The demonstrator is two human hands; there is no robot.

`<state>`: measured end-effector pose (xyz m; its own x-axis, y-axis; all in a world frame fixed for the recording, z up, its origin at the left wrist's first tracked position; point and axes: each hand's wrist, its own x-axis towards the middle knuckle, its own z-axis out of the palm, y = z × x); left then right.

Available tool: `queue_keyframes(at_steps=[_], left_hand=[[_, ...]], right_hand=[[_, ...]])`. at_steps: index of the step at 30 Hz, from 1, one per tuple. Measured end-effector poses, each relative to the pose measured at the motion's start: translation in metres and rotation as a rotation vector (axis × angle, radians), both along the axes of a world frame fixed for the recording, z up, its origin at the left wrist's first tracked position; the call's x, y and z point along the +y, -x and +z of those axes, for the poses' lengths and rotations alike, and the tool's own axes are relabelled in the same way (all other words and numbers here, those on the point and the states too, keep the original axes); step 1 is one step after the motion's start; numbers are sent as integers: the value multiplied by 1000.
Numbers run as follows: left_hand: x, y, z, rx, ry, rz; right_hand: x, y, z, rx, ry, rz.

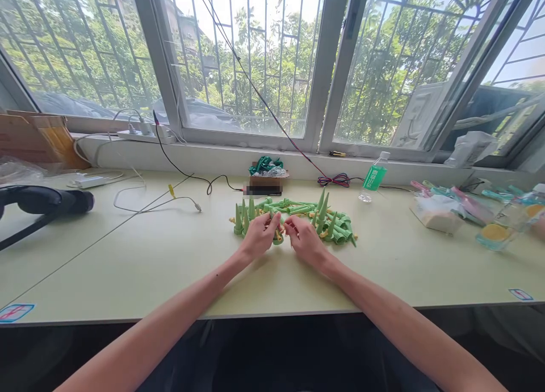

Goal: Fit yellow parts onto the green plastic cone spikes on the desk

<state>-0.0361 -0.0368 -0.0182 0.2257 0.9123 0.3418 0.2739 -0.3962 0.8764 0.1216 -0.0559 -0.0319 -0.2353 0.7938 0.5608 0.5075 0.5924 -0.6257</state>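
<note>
My left hand point(259, 233) is closed, thumb and fingers pinched around a small green plastic piece point(278, 241) with a yellow part showing by the fingertips. Close beside it, my right hand point(305, 240) has its fingertips pressed together near that piece; what they hold is too small to make out. Green pointed cones point(243, 217) stand upright just left of my left hand. Taller green cones point(321, 211) stand behind my right hand. Between and behind the hands lie green tubes point(300, 209), and more green tubes with yellow bits point(340, 232) are heaped at the right.
A small open box point(266, 185) with green wrapping stands behind the parts. To the right are a bottle with a green label point(374, 177), a tissue pack point(436, 213) and a clear bottle point(504, 224). A cable point(170, 198) and black headset point(46, 205) lie left.
</note>
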Motion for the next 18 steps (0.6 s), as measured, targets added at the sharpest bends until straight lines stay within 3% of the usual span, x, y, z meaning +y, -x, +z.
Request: queue_keyframes(at_steps=[18], left_hand=[[-1,2,0,-46,24,-25]], right_hand=[[0,1,-1,5,-39,-24]])
